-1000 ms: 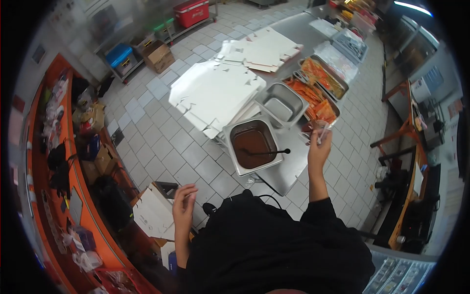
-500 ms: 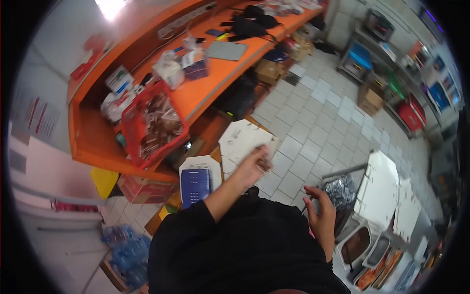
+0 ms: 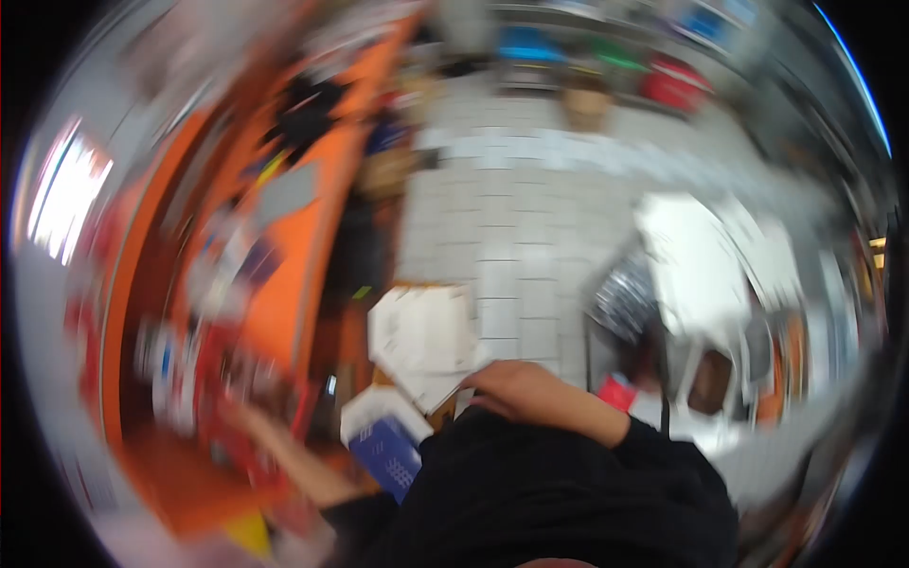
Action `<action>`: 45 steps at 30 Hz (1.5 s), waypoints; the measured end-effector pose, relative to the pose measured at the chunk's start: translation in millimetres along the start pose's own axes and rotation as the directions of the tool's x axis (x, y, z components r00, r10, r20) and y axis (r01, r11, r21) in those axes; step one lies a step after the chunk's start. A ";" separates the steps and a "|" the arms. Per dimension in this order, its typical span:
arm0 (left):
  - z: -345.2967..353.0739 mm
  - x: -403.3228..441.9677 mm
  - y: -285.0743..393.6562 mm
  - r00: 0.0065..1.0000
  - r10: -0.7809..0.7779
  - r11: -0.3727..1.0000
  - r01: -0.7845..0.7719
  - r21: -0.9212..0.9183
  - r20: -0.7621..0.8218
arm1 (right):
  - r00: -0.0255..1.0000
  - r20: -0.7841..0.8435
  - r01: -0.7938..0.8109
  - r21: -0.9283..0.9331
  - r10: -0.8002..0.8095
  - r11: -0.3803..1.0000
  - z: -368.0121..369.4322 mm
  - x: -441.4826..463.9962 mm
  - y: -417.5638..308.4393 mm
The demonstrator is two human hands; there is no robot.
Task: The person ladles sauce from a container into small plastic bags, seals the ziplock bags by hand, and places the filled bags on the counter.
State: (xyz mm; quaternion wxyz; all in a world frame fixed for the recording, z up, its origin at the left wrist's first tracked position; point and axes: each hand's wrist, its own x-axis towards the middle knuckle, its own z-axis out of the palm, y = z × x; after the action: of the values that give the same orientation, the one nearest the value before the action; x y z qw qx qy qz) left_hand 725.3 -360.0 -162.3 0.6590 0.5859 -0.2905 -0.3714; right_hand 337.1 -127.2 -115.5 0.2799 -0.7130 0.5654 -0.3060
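Note:
My left hand is stretched out to the left at the red basket, and motion blur hides its fingers and anything in them. Close in front of my black top is my right hand, its fingers pressed together and pointing left; what they hold, if anything, is hidden. Just beyond its fingertips lies a white flat box. A blue box rests on another white box between my two arms.
The orange counter runs along the left, with a grey flat item and blurred bags on it. At the right are white cardboard sheets, a metal pan of brown sauce and a shiny dark bag. Tiled floor lies between.
The view has swung from the work table to the left-hand counter and partly back. My left hand has moved left to the red basket. My right hand has come in front of my body, fingers now together.

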 end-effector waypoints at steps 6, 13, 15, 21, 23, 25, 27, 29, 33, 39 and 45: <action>155.4 -36.7 -61.1 0.900 0.229 0.875 -0.357 0.328 0.370 | 0.931 -0.342 -0.164 -0.087 0.125 0.983 -11.2 -60.3 26.4; 239.3 -271.8 -25.3 0.537 0.265 0.892 -0.453 0.008 0.801 | 0.669 -0.718 -0.340 -0.064 0.193 0.938 -16.7 -208.7 1.8; 226.4 -345.7 -16.5 0.420 0.224 0.934 -0.349 -0.072 0.880 | 0.588 -0.786 -0.381 -0.062 0.190 0.923 -18.7 -261.1 -11.4; 134.8 -577.9 -27.3 -0.017 0.393 0.910 -0.137 -0.392 0.919 | 0.286 -0.939 -0.590 -0.017 0.189 0.807 -11.0 -445.7 -48.8; 100.6 -656.1 -17.0 -0.187 0.407 0.910 -0.007 -0.415 0.894 | 0.190 -0.934 -0.676 0.099 0.303 0.730 -1.1 -506.6 -68.2; 77.9 -715.7 -16.1 -0.348 0.399 0.916 0.115 -0.383 0.849 | 0.113 -0.911 -0.752 0.182 0.396 0.634 3.9 -560.0 -85.9; 61.4 -757.1 -19.1 -0.428 0.381 0.924 0.163 -0.345 0.819 | -0.024 -0.866 -0.780 0.329 0.499 0.533 7.0 -601.1 -99.5; 49.4 -789.8 -25.2 -0.569 0.346 0.934 0.134 -0.331 0.746 | -0.050 -0.864 -0.783 0.346 0.502 0.517 0.6 -631.9 -106.7; 35.5 -848.9 -50.5 -0.652 0.144 0.988 0.144 -0.065 0.744 | -0.041 -0.871 -0.823 0.306 0.489 0.478 -29.1 -679.7 -92.7; 57.1 -962.8 -75.1 -0.691 0.110 0.994 0.066 -0.089 0.714 | 0.112 -0.855 -0.814 0.213 0.506 0.540 -97.1 -751.1 -40.5; 125.5 -1110.0 -70.7 -0.725 0.230 0.935 -0.021 -0.354 0.649 | 0.059 -0.697 -0.646 0.519 0.715 0.559 -202.3 -863.7 37.2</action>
State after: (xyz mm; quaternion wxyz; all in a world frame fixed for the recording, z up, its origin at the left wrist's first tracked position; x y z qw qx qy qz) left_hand -4.3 488.8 -155.9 0.0731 -0.2120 -0.7870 -0.5747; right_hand 11.4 698.7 -114.0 0.0876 -0.0906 0.8746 -0.4681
